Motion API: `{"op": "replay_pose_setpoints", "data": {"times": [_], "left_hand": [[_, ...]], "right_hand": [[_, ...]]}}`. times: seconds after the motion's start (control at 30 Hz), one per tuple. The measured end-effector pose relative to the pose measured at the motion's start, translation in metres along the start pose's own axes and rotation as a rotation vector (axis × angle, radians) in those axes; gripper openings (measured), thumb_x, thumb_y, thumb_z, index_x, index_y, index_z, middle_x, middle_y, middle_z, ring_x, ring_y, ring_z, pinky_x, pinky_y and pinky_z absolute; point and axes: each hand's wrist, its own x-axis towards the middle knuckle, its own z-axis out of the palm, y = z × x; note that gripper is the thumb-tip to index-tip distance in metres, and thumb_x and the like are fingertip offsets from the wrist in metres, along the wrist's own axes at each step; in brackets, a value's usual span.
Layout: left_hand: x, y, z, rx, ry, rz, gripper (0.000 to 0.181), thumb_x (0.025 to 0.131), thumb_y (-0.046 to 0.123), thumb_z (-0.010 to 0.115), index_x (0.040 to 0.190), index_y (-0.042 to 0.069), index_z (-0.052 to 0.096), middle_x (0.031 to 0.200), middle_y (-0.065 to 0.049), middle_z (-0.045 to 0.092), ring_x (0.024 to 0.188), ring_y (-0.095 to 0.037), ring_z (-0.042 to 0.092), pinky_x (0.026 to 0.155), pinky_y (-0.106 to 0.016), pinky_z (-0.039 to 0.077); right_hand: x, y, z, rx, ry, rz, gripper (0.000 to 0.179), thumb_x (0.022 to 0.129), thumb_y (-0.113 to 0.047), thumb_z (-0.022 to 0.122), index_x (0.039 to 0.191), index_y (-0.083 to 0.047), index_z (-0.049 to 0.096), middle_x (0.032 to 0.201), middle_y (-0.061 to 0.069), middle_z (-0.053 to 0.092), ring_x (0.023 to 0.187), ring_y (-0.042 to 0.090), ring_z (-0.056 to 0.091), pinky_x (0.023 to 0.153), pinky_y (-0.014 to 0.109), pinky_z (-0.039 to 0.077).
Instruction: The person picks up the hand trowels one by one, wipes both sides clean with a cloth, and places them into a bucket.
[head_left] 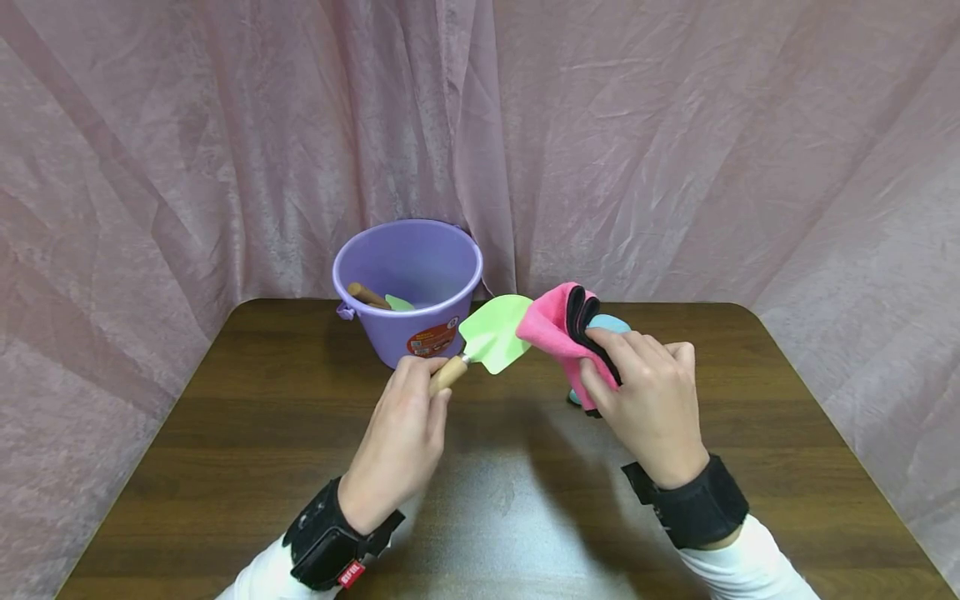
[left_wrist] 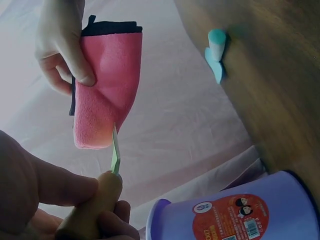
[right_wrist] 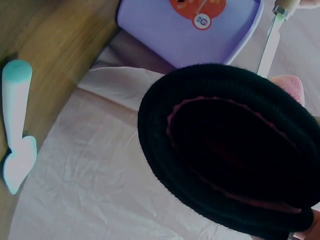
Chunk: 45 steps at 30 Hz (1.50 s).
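Note:
My left hand [head_left: 401, 437] grips the wooden handle of a small garden trowel [head_left: 495, 332] with a light green blade. In my right hand [head_left: 652, 400] is a folded pink cloth [head_left: 553, 321] with black edging, pinched between thumb and fingers. The blade's tip meets the cloth's lower end in the left wrist view; whether they press together I cannot tell. Seen from the right wrist, the cloth's black border [right_wrist: 210, 75] forms a loop around a dark hollow. Both hands are above the table.
A purple bucket [head_left: 356, 287] with a red label stands at the back, left of centre. Inside it lie a wooden handle [head_left: 366, 295] and a green piece [head_left: 399, 303]. A white and turquoise tool [right_wrist: 17, 120] lies on the wooden table [head_left: 225, 467], partly behind the cloth from above. Pink curtains hang behind.

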Motion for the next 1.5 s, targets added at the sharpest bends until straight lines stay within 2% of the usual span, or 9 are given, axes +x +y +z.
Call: {"op": "replay_pose_setpoints", "data": {"times": [0.23, 0.5, 0.67, 0.87, 1.1, 1.33, 1.5], "left_hand": [[0.002, -0.001, -0.001, -0.04, -0.006, -0.028, 0.033, 0.096, 0.004, 0.061, 0.127, -0.005, 0.056, 0.111, -0.01, 0.053, 0.091, -0.018, 0.052, 0.083, -0.032, 0.047], [0.005, -0.004, -0.002, -0.145, -0.066, -0.114, 0.032, 0.098, 0.007, 0.058, 0.128, -0.004, 0.055, 0.109, -0.007, 0.054, 0.084, -0.018, 0.049, 0.071, -0.03, 0.045], [0.007, -0.006, -0.002, -0.217, -0.111, -0.193, 0.031, 0.099, 0.009, 0.058, 0.129, -0.001, 0.056, 0.102, -0.006, 0.054, 0.079, -0.018, 0.049, 0.067, -0.031, 0.045], [0.007, -0.006, -0.004, -0.323, -0.18, -0.31, 0.03, 0.101, 0.013, 0.056, 0.128, 0.003, 0.056, 0.094, -0.007, 0.053, 0.077, -0.019, 0.049, 0.067, -0.034, 0.044], [0.007, -0.006, -0.007, -0.432, -0.251, -0.396, 0.028, 0.102, 0.017, 0.055, 0.127, 0.005, 0.058, 0.084, -0.008, 0.048, 0.068, -0.02, 0.045, 0.058, -0.032, 0.039], [0.007, -0.003, -0.009, -0.558, -0.305, -0.414, 0.026, 0.104, 0.021, 0.053, 0.123, 0.006, 0.062, 0.085, -0.006, 0.045, 0.075, -0.019, 0.04, 0.064, -0.03, 0.034], [0.007, 0.0, -0.01, -0.606, -0.357, -0.411, 0.026, 0.105, 0.025, 0.05, 0.118, 0.007, 0.064, 0.075, -0.005, 0.042, 0.067, -0.017, 0.039, 0.058, -0.028, 0.031]], "right_hand": [[0.0, -0.007, 0.0, 0.021, -0.003, -0.033, 0.027, 0.082, -0.016, 0.067, 0.108, -0.012, 0.074, 0.082, 0.004, 0.069, 0.065, 0.023, 0.06, 0.061, 0.044, 0.028], [-0.002, -0.015, 0.001, 0.069, -0.021, -0.083, 0.025, 0.082, -0.016, 0.064, 0.105, -0.012, 0.074, 0.078, 0.001, 0.067, 0.062, 0.018, 0.056, 0.062, 0.044, 0.03], [-0.003, -0.02, 0.002, 0.097, -0.032, -0.096, 0.023, 0.083, -0.016, 0.064, 0.104, -0.012, 0.073, 0.077, 0.0, 0.066, 0.062, 0.017, 0.057, 0.065, 0.044, 0.032], [-0.004, -0.024, 0.002, 0.133, -0.046, -0.121, 0.021, 0.083, -0.017, 0.066, 0.103, -0.012, 0.072, 0.082, 0.0, 0.068, 0.071, 0.016, 0.062, 0.068, 0.045, 0.033], [-0.004, -0.028, 0.002, 0.167, -0.055, -0.162, 0.022, 0.083, -0.015, 0.068, 0.103, -0.011, 0.072, 0.084, -0.001, 0.069, 0.075, 0.016, 0.064, 0.069, 0.045, 0.033], [-0.002, -0.029, 0.001, 0.183, -0.05, -0.202, 0.02, 0.082, -0.013, 0.069, 0.102, -0.011, 0.072, 0.089, -0.001, 0.07, 0.077, 0.017, 0.064, 0.07, 0.046, 0.034], [0.0, -0.031, 0.001, 0.188, -0.032, -0.225, 0.019, 0.082, -0.011, 0.069, 0.101, -0.012, 0.072, 0.092, -0.001, 0.07, 0.078, 0.018, 0.063, 0.07, 0.047, 0.033]]}}
